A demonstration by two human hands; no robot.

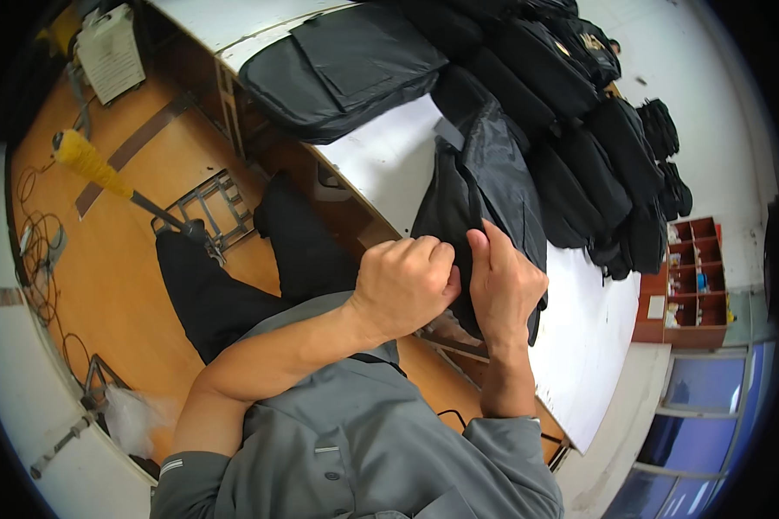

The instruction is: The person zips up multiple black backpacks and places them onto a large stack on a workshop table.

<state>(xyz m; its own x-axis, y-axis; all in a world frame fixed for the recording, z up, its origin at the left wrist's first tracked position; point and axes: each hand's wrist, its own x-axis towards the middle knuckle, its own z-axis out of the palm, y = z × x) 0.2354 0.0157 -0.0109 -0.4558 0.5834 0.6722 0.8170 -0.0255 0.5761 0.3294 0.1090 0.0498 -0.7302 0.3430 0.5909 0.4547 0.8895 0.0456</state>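
A black fabric bag with a shiny panel and a long seam lies in front of me, its near end hanging past the edge of the white table. My right hand pinches the bag near that seam between thumb and fingers. Close beside it, my left hand is curled into a fist at the bag's left side; its fingers hide exactly which part it grips. A small grey tab sticks out near the bag's far end.
Another black bag lies flat at the table's far left. Several stuffed black bags are heaped on the right. A yellow-wrapped lever rises by my legs, near a metal frame. Cables lie on the floor; a compartmented shelf stands right.
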